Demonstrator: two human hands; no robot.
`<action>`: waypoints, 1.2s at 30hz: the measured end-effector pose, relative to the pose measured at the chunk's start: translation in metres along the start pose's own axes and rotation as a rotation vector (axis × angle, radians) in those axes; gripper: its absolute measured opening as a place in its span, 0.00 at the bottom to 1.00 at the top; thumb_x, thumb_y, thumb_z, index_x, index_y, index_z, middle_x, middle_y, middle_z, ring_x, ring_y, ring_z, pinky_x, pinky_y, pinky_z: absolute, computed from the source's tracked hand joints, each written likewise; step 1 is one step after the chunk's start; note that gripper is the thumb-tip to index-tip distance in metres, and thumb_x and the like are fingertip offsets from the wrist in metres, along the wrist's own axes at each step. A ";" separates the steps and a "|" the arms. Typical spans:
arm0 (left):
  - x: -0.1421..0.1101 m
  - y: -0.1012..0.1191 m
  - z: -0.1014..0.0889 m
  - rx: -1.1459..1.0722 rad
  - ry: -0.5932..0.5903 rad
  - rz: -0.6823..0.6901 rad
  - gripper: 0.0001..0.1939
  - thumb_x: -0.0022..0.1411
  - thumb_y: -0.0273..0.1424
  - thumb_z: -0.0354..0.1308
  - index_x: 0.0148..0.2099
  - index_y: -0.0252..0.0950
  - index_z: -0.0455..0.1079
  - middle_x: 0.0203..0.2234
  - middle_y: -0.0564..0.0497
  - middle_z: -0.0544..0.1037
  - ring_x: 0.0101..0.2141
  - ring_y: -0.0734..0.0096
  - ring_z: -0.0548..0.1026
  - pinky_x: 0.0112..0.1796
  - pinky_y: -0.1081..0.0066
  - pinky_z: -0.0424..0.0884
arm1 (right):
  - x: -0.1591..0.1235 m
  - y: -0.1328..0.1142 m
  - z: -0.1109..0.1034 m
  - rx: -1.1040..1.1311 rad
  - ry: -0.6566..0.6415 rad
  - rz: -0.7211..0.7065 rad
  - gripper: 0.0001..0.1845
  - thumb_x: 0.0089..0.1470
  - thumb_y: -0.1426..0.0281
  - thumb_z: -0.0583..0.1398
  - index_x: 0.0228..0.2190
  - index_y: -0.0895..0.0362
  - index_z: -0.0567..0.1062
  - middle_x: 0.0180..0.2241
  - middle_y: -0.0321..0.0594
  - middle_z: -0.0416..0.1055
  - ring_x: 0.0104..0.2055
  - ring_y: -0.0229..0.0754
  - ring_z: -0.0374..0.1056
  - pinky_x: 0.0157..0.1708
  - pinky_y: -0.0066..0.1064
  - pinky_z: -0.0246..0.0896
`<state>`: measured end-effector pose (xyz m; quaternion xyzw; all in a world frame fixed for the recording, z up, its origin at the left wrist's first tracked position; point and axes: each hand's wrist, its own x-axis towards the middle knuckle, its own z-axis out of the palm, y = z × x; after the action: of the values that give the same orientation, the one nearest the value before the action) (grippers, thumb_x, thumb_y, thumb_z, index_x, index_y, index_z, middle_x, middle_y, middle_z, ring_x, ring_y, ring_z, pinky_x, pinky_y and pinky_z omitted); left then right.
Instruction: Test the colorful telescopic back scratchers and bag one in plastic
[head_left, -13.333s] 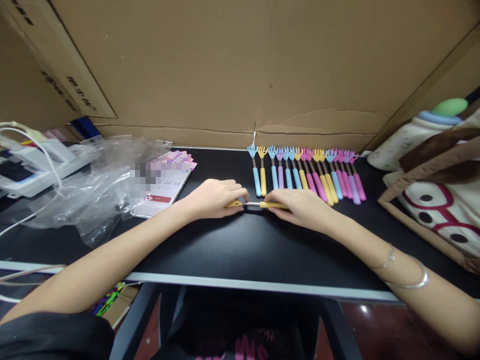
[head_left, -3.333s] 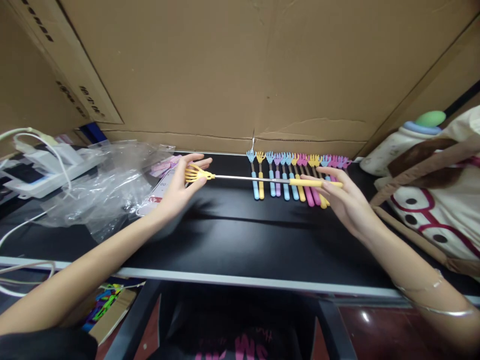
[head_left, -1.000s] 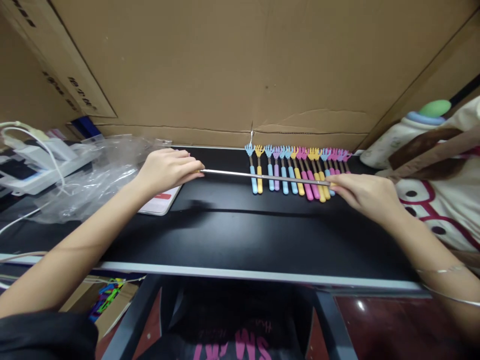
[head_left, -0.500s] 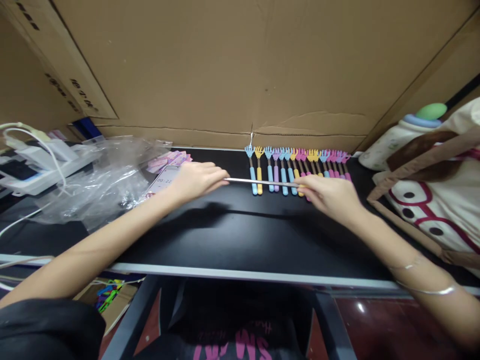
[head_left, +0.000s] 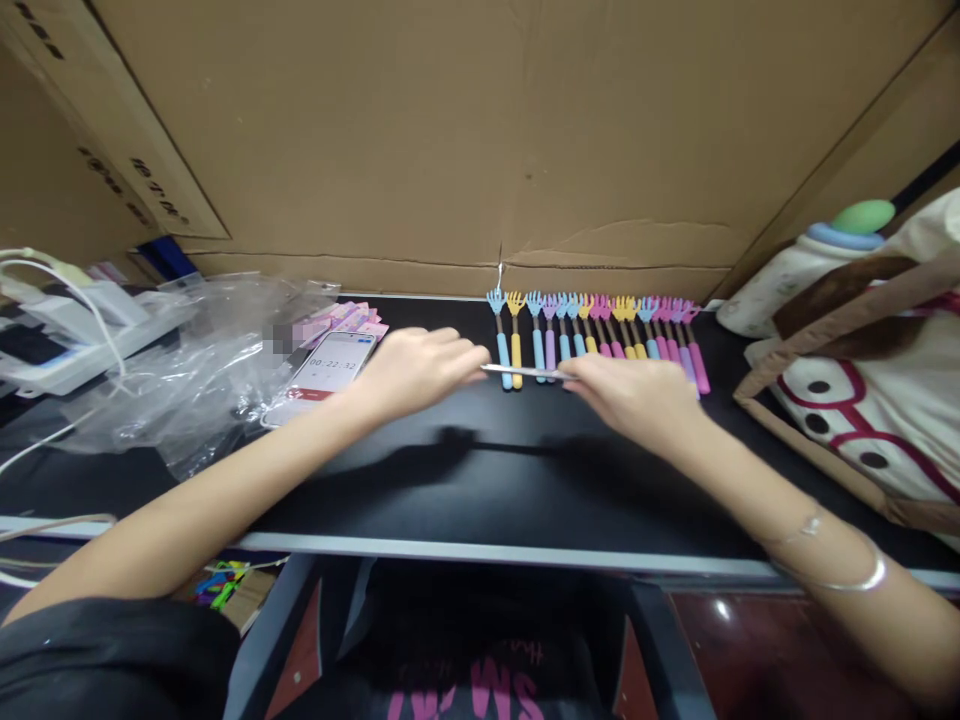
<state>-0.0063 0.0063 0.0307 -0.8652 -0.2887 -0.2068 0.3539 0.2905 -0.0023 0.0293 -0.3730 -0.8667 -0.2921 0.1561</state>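
Observation:
Between my two hands runs the metal rod of a telescopic back scratcher [head_left: 523, 371], held level above the black desk. My left hand [head_left: 424, 370] is closed round its head end, which the fingers hide. At the other end my right hand [head_left: 637, 392] is wrapped round the handle, hidden too. Behind them lies a row of back scratchers [head_left: 516, 345] with hand-shaped heads toward the cardboard, in blue, yellow, purple and pink. My right hand covers the lower part of several handles in that row.
A phone [head_left: 330, 365] showing a timer lies left of my left hand, beside pink printed packets [head_left: 352, 318]. Crumpled clear plastic bags [head_left: 202, 370] and a white power strip [head_left: 97, 335] fill the left. On the right stand a white bottle [head_left: 795, 275] and a cloth bag [head_left: 885, 400].
The rod was drawn out long earlier; my hands have since come together and its visible length has shrunk. The head and handle, visible 3.3 s ago, are now covered by my fingers.

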 end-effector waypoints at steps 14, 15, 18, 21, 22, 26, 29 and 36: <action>-0.056 -0.058 0.011 0.140 -0.054 -0.031 0.17 0.71 0.37 0.44 0.34 0.38 0.70 0.27 0.52 0.78 0.30 0.71 0.75 0.28 0.72 0.61 | -0.045 0.065 0.011 -0.013 -0.068 0.105 0.25 0.65 0.60 0.43 0.36 0.56 0.76 0.33 0.45 0.78 0.31 0.44 0.72 0.24 0.33 0.52; -0.052 -0.053 0.010 0.138 -0.037 -0.037 0.17 0.70 0.36 0.45 0.34 0.38 0.70 0.27 0.52 0.77 0.30 0.71 0.75 0.27 0.72 0.61 | -0.041 0.060 0.012 -0.006 -0.059 0.102 0.24 0.65 0.60 0.43 0.36 0.56 0.76 0.33 0.45 0.78 0.31 0.43 0.72 0.24 0.32 0.52; -0.031 -0.026 0.009 0.070 -0.005 -0.026 0.15 0.70 0.35 0.47 0.33 0.37 0.69 0.23 0.53 0.75 0.27 0.72 0.73 0.24 0.72 0.57 | -0.024 0.031 0.011 0.037 -0.038 0.044 0.20 0.65 0.63 0.46 0.36 0.56 0.75 0.31 0.41 0.78 0.29 0.40 0.71 0.23 0.30 0.51; -0.002 0.013 0.010 -0.060 -0.011 0.007 0.16 0.69 0.35 0.47 0.31 0.37 0.68 0.20 0.54 0.71 0.23 0.73 0.71 0.22 0.71 0.53 | -0.001 -0.013 0.008 0.057 -0.049 -0.019 0.17 0.64 0.65 0.48 0.34 0.56 0.74 0.28 0.38 0.77 0.24 0.37 0.69 0.20 0.29 0.43; 0.007 0.024 0.010 -0.091 -0.013 0.000 0.15 0.69 0.35 0.47 0.30 0.37 0.68 0.19 0.54 0.70 0.23 0.73 0.70 0.21 0.71 0.52 | 0.005 -0.027 0.007 0.059 -0.062 -0.030 0.17 0.64 0.66 0.48 0.34 0.57 0.74 0.26 0.37 0.76 0.22 0.36 0.67 0.19 0.29 0.41; 0.023 0.047 0.008 -0.158 0.021 0.007 0.16 0.70 0.34 0.46 0.31 0.36 0.67 0.18 0.54 0.68 0.21 0.73 0.68 0.20 0.71 0.51 | 0.016 -0.055 0.003 0.068 0.018 -0.064 0.18 0.65 0.65 0.47 0.33 0.57 0.73 0.24 0.34 0.74 0.20 0.34 0.65 0.18 0.29 0.37; 0.019 0.040 0.003 -0.144 0.033 0.037 0.17 0.71 0.34 0.44 0.32 0.37 0.67 0.19 0.54 0.69 0.22 0.73 0.68 0.21 0.71 0.52 | 0.012 -0.046 -0.001 0.022 0.054 -0.100 0.18 0.66 0.65 0.47 0.33 0.56 0.73 0.24 0.33 0.74 0.21 0.34 0.66 0.18 0.29 0.38; -0.042 -0.037 -0.009 0.082 -0.072 -0.053 0.16 0.70 0.36 0.45 0.32 0.38 0.69 0.24 0.51 0.74 0.28 0.69 0.72 0.25 0.72 0.57 | -0.036 0.045 -0.006 -0.099 0.030 0.008 0.24 0.66 0.61 0.44 0.36 0.56 0.76 0.30 0.43 0.78 0.28 0.39 0.71 0.20 0.29 0.49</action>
<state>-0.0630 0.0069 0.0310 -0.8489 -0.3324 -0.1730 0.3728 0.3483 -0.0016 0.0339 -0.3792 -0.8473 -0.3397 0.1515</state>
